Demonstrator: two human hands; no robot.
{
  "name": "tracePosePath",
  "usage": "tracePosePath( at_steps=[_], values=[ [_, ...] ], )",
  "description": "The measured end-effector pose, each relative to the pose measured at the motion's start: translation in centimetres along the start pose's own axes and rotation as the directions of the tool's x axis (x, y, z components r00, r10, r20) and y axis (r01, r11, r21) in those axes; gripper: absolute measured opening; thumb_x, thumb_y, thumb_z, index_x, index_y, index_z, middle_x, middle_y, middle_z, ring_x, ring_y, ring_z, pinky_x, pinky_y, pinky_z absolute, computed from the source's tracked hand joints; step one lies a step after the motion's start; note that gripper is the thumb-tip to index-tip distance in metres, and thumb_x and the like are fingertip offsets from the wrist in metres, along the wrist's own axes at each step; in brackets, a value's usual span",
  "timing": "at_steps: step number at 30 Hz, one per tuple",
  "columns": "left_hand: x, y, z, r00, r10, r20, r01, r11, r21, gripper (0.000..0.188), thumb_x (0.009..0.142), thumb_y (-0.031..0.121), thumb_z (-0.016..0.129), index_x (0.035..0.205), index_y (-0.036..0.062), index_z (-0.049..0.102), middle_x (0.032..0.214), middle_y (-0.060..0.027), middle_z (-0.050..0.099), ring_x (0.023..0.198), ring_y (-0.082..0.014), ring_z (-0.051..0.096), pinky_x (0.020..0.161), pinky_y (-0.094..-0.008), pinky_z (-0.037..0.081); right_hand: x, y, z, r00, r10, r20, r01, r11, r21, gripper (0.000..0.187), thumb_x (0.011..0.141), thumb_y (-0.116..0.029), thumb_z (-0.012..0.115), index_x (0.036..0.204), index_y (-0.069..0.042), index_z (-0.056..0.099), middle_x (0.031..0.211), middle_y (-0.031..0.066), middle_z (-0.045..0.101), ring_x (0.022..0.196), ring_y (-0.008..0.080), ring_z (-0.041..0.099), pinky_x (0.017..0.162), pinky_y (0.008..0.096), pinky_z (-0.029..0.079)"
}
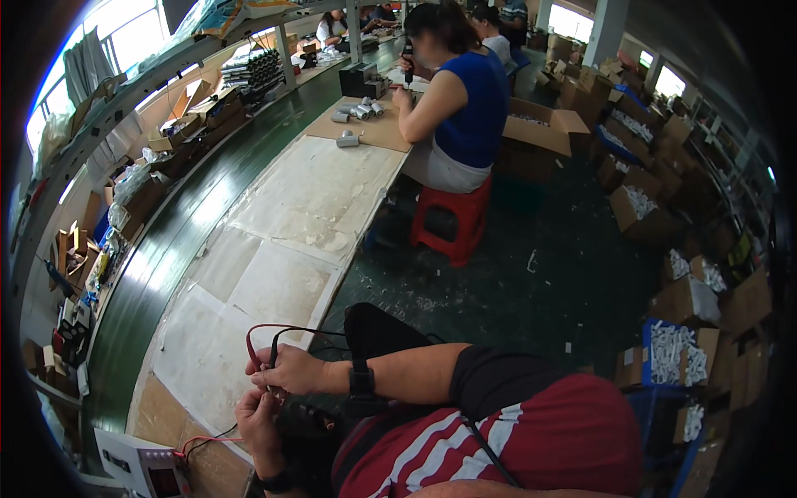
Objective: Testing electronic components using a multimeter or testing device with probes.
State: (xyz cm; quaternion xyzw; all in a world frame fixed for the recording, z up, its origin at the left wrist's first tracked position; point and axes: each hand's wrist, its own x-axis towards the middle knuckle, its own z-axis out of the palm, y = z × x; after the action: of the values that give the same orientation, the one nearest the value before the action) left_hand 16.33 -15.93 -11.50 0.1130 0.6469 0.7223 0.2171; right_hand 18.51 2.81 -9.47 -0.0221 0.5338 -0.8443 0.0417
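Observation:
My right hand (292, 370), its wrist in a black band, grips a red test probe (252, 363) and a black test probe (273, 357) side by side. Their leads loop up and back over the table edge. Just below, my left hand (259, 422) has thumb and fingers pinched together, almost touching the right fingertips. What it pinches is too small and covered to make out. At the lower left stands a white box-shaped meter (137, 465) with a dark display, red and black wires plugged into its side.
A long table with worn white sheets (286, 199) runs away from me beside a green conveyor belt (178, 224). Farther up, a co-worker in blue (471, 100) sits on a red stool (452, 217) near metal cylinders (361, 109). Cartons of parts (677, 353) line the right.

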Motion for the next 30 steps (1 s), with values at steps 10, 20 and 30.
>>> tracePosePath(
  at_steps=[10,20,30],
  values=[
    [-0.3,0.0,0.0,0.998,-0.021,0.062,0.034,0.973,-0.227,0.012,0.099,0.013,0.067,0.101,0.0008,0.066,0.084,-0.0053,0.067,0.070,-0.0122,0.058,0.065,-0.0237,0.046,-0.3,-1.2,0.2,1.000,0.012,-0.002,-0.012,1.000,-0.009,0.017,0.097,-0.011,0.066,0.108,0.002,0.063,0.077,0.0046,0.065,0.060,0.0112,0.062,0.053,0.0258,0.051],
    [-0.2,0.3,0.0,0.998,-0.029,0.063,0.045,0.962,-0.268,0.012,0.097,0.009,0.068,0.097,-0.0024,0.068,0.084,-0.0056,0.068,0.069,-0.0115,0.059,0.065,-0.0230,0.046,0.6,-0.4,-0.3,1.000,0.021,0.012,-0.021,1.000,0.016,0.015,0.098,-0.012,0.066,0.106,0.000,0.063,0.078,0.0046,0.065,0.061,0.0106,0.061,0.054,0.0257,0.049],
    [-0.5,-0.6,-0.2,1.000,0.013,-0.001,-0.013,0.965,-0.260,0.010,0.096,0.009,0.070,0.094,-0.0008,0.067,0.077,-0.0023,0.064,0.064,-0.0091,0.054,0.061,-0.0213,0.042,0.5,1.1,0.1,0.999,0.014,-0.047,-0.010,0.995,0.096,0.013,0.099,-0.014,0.066,0.103,-0.002,0.063,0.076,0.0034,0.064,0.059,0.0108,0.060,0.052,0.0264,0.049]
  ],
)
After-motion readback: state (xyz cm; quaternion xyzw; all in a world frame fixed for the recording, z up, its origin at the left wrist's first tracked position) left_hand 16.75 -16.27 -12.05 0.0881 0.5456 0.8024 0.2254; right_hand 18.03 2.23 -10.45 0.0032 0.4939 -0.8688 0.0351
